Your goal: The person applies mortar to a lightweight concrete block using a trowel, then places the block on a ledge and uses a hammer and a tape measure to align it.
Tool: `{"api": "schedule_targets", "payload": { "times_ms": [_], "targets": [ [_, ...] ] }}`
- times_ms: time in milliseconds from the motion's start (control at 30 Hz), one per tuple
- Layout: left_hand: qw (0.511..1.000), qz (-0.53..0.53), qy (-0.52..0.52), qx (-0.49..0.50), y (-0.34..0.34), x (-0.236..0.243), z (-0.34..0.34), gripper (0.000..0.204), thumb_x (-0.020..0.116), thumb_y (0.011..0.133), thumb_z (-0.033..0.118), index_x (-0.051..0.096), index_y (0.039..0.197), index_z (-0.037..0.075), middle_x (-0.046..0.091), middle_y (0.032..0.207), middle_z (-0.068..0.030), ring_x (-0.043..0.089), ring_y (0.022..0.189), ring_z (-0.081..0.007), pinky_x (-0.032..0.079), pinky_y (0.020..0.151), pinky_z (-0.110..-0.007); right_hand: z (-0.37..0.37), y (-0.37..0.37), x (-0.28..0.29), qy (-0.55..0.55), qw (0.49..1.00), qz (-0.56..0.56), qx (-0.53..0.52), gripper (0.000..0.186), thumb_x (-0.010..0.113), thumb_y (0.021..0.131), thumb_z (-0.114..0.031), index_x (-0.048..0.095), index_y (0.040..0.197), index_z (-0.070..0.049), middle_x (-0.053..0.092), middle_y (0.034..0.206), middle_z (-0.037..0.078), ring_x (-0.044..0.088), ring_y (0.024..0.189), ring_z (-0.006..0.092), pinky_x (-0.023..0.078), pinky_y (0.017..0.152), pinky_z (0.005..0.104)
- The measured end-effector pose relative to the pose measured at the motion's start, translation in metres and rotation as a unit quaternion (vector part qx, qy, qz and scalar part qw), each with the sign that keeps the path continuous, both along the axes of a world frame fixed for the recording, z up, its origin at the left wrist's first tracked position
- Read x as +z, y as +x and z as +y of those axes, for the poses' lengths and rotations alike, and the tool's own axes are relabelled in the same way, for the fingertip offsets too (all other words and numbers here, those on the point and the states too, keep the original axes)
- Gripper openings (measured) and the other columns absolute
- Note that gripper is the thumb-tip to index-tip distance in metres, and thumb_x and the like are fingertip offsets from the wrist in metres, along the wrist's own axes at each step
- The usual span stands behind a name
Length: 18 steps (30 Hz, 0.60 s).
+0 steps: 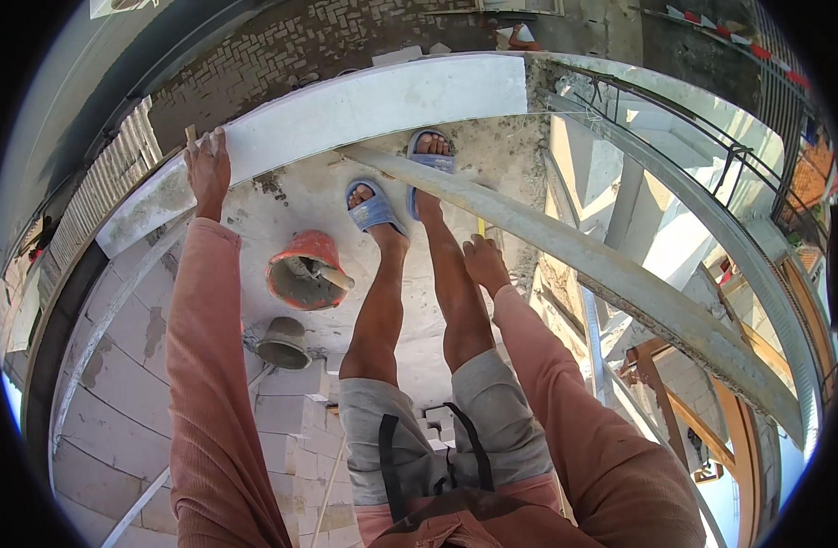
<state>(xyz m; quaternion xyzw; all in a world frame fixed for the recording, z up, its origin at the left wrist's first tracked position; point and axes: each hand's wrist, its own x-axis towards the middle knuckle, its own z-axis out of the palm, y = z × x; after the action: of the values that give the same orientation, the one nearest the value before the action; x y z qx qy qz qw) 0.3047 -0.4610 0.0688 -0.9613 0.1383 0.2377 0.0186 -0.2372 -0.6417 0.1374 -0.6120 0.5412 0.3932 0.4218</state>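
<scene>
My left hand (208, 172) lies on the row of white blocks (373, 102) at the far left, its fingers stretched over the top. The tip of a small wooden piece (190, 134) shows by those fingers; whether they touch it I cannot tell. Beside my right shin, my right hand (485, 263) is closed, with a narrow yellow strip (481, 226) showing above its fingers. What kind of thing the strip belongs to is hidden. A long grey beam (565, 228) slants down to the right, just beyond this hand.
An orange bucket (315, 245) with a tool handle (337, 278) and a grey bucket (284, 345) stand left of my feet. I stand in blue sandals (375, 212) on a concrete floor. Metal framing (757, 210) curves along the open drop at right; the ground lies far below the wall.
</scene>
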Motion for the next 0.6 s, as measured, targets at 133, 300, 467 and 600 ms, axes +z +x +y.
{"api": "schedule_targets", "payload": {
  "times_ms": [133,300,467,600],
  "targets": [
    [0.995,-0.044,0.003,0.091,-0.016,0.004,-0.008,0.085,0.044,0.099,0.073,0.047,0.158,0.011,0.024,0.171,-0.0206,0.018,0.159,-0.0419,0.02,0.126,-0.056,-0.026,0.143,0.158,0.002,0.968,-0.242,-0.065,0.042,0.056,0.105,-0.034,0.066,0.128,0.0,0.068,0.12,0.027,0.063,0.119,0.0442,0.051,0.1,0.0484],
    [0.952,-0.095,-0.123,0.264,-0.056,-0.002,-0.037,0.089,0.061,0.095,0.062,0.041,0.159,0.004,0.023,0.165,-0.0316,0.022,0.155,-0.0452,0.025,0.124,-0.056,-0.084,0.289,0.207,-0.099,0.921,-0.353,-0.129,0.046,0.061,0.104,-0.041,0.066,0.126,0.0,0.071,0.109,0.021,0.071,0.095,0.0278,0.054,0.087,0.0363],
    [0.924,-0.08,-0.182,0.328,-0.075,0.01,-0.062,0.09,0.067,0.093,0.055,0.038,0.157,-0.001,0.026,0.163,-0.0304,0.024,0.153,-0.047,0.03,0.121,-0.057,-0.2,0.312,0.105,-0.295,0.92,-0.25,0.06,0.059,0.051,0.103,-0.052,0.064,0.133,-0.003,0.066,0.125,0.027,0.061,0.119,0.0481,0.05,0.102,0.0529],
    [0.914,-0.067,-0.161,0.366,-0.065,0.029,-0.054,0.085,0.068,0.094,0.052,0.04,0.154,-0.001,0.031,0.158,-0.0298,0.03,0.148,-0.0481,0.032,0.119,-0.057,-0.291,0.264,0.036,-0.252,0.949,-0.156,0.11,0.069,0.049,0.099,-0.061,0.071,0.121,0.001,0.065,0.124,0.038,0.061,0.124,0.0491,0.048,0.103,0.0528]
  ]
}}
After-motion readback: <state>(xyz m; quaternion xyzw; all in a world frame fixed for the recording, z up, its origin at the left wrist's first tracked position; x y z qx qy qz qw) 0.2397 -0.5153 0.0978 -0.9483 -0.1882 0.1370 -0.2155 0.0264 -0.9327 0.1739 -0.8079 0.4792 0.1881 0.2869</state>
